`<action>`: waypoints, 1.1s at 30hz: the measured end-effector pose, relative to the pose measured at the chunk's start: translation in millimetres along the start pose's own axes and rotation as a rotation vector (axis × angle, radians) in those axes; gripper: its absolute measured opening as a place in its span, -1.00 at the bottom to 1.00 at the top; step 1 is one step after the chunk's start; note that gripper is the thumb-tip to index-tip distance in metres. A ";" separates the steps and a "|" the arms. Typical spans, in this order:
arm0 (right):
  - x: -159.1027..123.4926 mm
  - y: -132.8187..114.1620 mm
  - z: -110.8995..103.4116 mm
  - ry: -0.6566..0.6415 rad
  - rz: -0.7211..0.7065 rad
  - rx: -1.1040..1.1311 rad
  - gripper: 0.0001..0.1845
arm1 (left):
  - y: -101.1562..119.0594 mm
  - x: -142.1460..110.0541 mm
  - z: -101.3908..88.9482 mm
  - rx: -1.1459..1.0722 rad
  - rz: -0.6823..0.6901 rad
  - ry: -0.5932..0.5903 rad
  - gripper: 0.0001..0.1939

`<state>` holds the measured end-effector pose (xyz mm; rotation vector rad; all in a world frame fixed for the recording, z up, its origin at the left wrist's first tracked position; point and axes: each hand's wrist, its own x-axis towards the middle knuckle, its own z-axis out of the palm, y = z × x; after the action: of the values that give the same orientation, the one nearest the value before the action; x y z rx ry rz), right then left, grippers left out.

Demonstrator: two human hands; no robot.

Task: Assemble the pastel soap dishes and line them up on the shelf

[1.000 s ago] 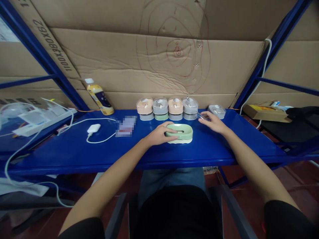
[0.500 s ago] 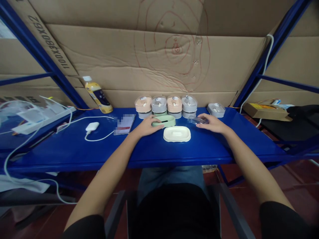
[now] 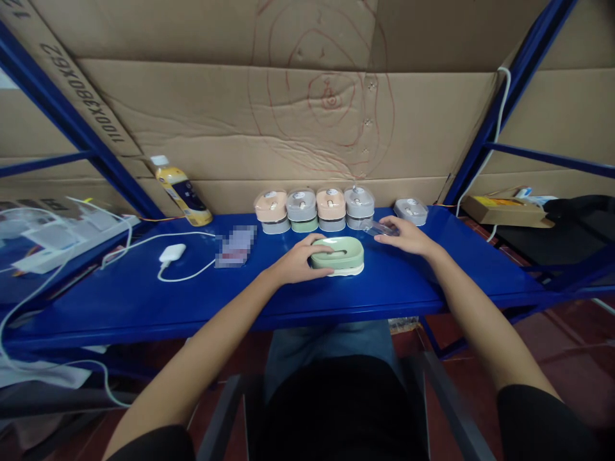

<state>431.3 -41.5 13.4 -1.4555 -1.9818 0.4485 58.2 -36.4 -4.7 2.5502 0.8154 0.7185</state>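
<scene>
On the blue desk [image 3: 144, 294], stacked boxes [image 3: 302, 211] line the back, presumably out of the arms' way. Nearer the front, a green shell [image 3: 348, 260] sits over a cream base [image 3: 355, 271]; the left hand [image 3: 295, 261] has its grip partly closed on one end, likely steadying it. The right hand [image 3: 408, 237] pinches a clear cover [image 3: 382, 228], seemingly held aside to leave the shell unobstructed.

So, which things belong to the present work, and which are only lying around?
Work:
green dish, in the left hand
cream base, under it
clear plastic piece, in the right hand
lidded boxes behind, probably related

Lying around:
bottle
white adapter
brown carton
</scene>
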 end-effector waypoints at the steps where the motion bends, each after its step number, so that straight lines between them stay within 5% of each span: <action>1: 0.2 0.6 0.0 -0.003 0.001 0.000 -0.27 | 1.1 -0.2 0.9 0.004 0.004 -0.004 -0.37; 7: 0.0 0.6 2.5 0.010 -0.024 -0.035 -0.26 | 16.0 -0.8 3.9 0.097 -0.025 -0.012 -0.18; 13: -7.1 -21.6 11.7 0.042 -0.227 0.006 -0.27 | 26.5 -0.4 10.1 0.154 -0.073 -0.002 0.04; 20: -11.7 -56.7 30.8 0.022 -0.476 0.013 -0.19 | 12.6 4.6 17.3 -0.128 -0.089 0.005 0.38; 25: -9.2 -70.7 48.9 -0.067 -0.480 -0.043 -0.14 | 1.9 5.6 22.5 -0.317 -0.146 0.045 0.53; 33: -12.2 -69.1 61.7 -0.123 -0.450 -0.082 -0.14 | -6.3 6.2 27.2 -0.282 -0.156 0.063 0.54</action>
<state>342.7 -70.1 5.9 -0.9984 -2.3657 0.2641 75.3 -32.7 -27.4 2.1989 0.8557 0.8044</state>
